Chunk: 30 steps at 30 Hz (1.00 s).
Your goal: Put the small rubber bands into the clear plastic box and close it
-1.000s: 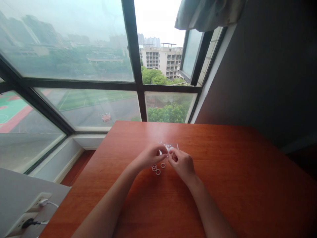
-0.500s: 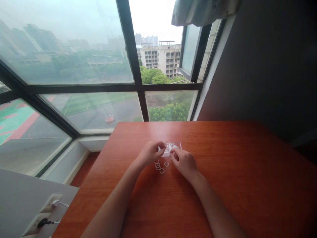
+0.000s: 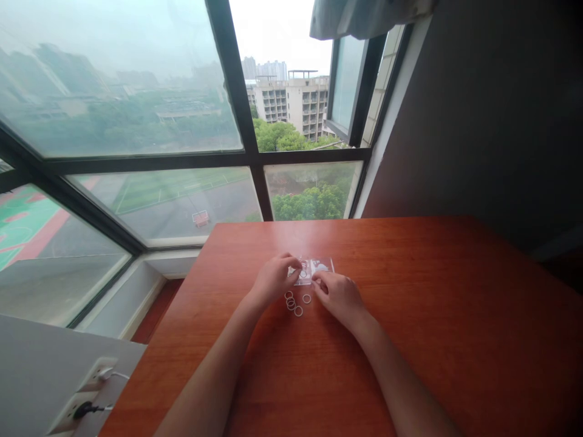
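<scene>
A small clear plastic box (image 3: 324, 266) lies on the wooden table, with pale ring shapes showing in its left part. My left hand (image 3: 279, 278) is at the box's left side, thumb and fingers curled together over it; anything between the fingertips is too small to make out. At the front right of the box, my right hand (image 3: 337, 295) has its thumb and fingertips pinched at the edge. Several thin white rings (image 3: 290, 303) lie close together on the tabletop between my wrists. Another white ring (image 3: 306, 298) rests apart, a little to their right.
The reddish-brown table (image 3: 446, 315) extends far to the right and meets the windows (image 3: 255, 159) at the back. A dark wall (image 3: 473, 121) stands at right. Wall sockets with plugs (image 3: 86, 409) are low on the left, beside the table edge.
My left hand has shifted slightly left and back from the middle of the box, so more of the rings inside shows. The view has tilted a little; the right hand stays at the box.
</scene>
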Motion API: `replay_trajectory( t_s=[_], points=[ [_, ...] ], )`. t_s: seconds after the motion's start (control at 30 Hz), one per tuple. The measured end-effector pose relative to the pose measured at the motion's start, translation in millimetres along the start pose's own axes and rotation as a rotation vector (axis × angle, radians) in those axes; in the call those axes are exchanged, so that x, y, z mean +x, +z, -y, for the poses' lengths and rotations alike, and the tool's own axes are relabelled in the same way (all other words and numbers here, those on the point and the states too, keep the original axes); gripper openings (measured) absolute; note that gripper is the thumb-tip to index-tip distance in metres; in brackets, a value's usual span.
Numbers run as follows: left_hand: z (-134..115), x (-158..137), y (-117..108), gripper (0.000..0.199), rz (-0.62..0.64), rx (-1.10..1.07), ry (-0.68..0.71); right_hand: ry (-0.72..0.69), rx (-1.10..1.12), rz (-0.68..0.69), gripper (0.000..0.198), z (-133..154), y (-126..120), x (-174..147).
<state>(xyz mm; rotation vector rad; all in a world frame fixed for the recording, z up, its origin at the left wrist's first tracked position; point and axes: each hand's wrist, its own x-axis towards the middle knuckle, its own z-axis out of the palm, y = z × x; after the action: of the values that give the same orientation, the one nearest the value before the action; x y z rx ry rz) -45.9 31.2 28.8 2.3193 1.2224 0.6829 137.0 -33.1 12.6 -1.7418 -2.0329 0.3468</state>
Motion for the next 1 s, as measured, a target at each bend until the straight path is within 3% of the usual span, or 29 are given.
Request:
replay_trajectory(
  t_s=[0.3, 0.63, 0.8, 1.0],
  points=[
    [8.2, -0.2, -5.6, 0.016, -0.066, -0.019, -0.015, -0.092, -0.005, 0.196, 0.012, 3.1, 6.2, -2.7],
    [11.0, 0.9, -7.7, 0.013, -0.073, -0.045, 0.000, -0.071, -0.079, 0.213, 0.014, 6.9, 8.5, -4.4],
    [9.2, 1.0, -5.6, 0.013, -0.069, -0.057, 0.016, -0.037, -0.036, 0.134, 0.011, 4.5, 9.5, -2.6],
    [-2.0, 1.5, -3.1, 0.012, -0.020, -0.113, 0.042, 0.028, 0.067, -0.103, 0.014, -4.1, 14.9, 1.1]
  ],
)
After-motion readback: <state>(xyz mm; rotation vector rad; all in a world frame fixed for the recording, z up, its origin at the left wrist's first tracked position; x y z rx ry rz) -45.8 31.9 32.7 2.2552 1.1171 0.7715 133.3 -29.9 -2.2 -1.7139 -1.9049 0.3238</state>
